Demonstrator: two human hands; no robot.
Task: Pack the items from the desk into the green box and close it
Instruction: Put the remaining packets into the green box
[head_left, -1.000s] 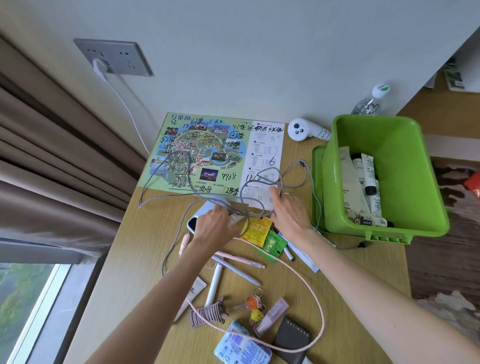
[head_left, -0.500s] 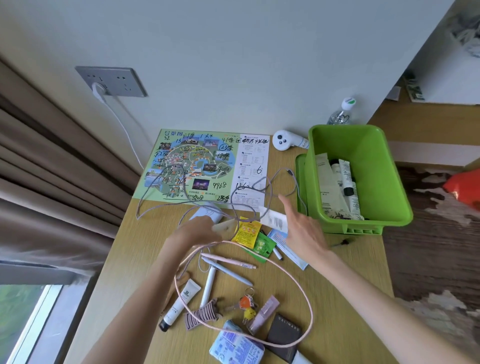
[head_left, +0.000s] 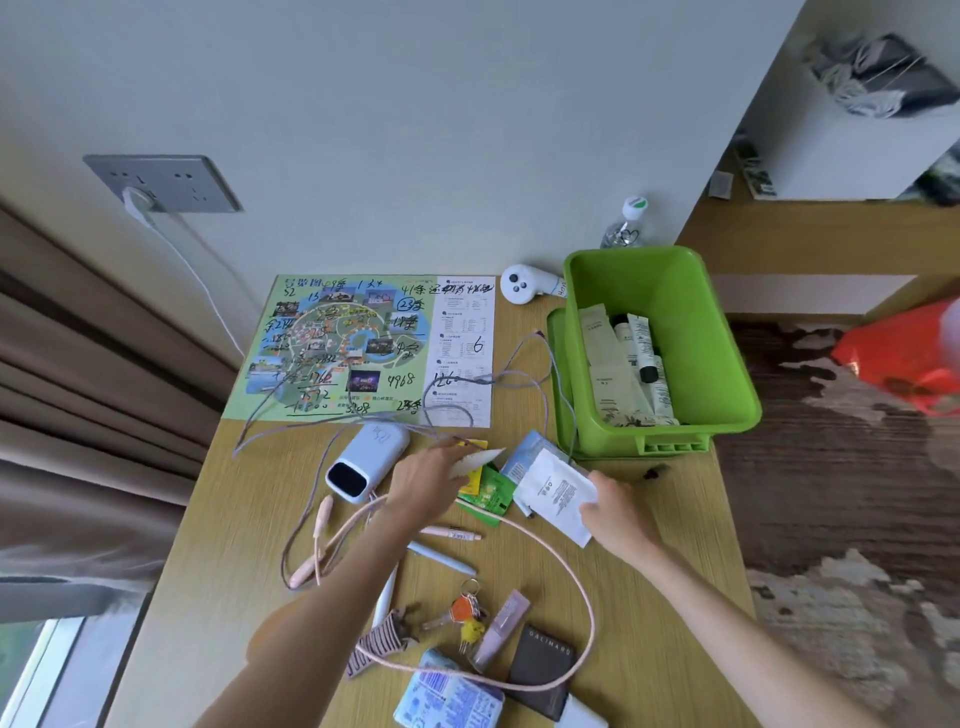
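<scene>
The green box (head_left: 727, 374) stands open at the desk's right edge, on its lid, with several tubes and cartons (head_left: 623, 364) inside. My right hand (head_left: 618, 512) grips a white sachet (head_left: 556, 493) just in front of the box. My left hand (head_left: 426, 480) pinches a small pale packet (head_left: 475, 461) above a yellow sachet and a green sachet (head_left: 488, 493). A blue sachet (head_left: 524, 457) lies under the white one. A pale blue power bank (head_left: 366, 460) lies left of my left hand. Grey cable (head_left: 519, 374) and pink cable (head_left: 587, 613) loop across the desk.
A map sheet (head_left: 353, 348) lies at the back by the wall. A white controller (head_left: 524, 283) and a water bottle (head_left: 626, 223) stand behind the box. Pens (head_left: 447, 556), keys (head_left: 465, 610), a lilac tube (head_left: 501, 629), a black card case (head_left: 540, 670), tissues (head_left: 447, 699) and a hair clip (head_left: 379, 642) lie near me.
My right hand has picked the white sachet up off the desk. My left hand moved right off the power bank and lifted a small packet. The view shifted.
</scene>
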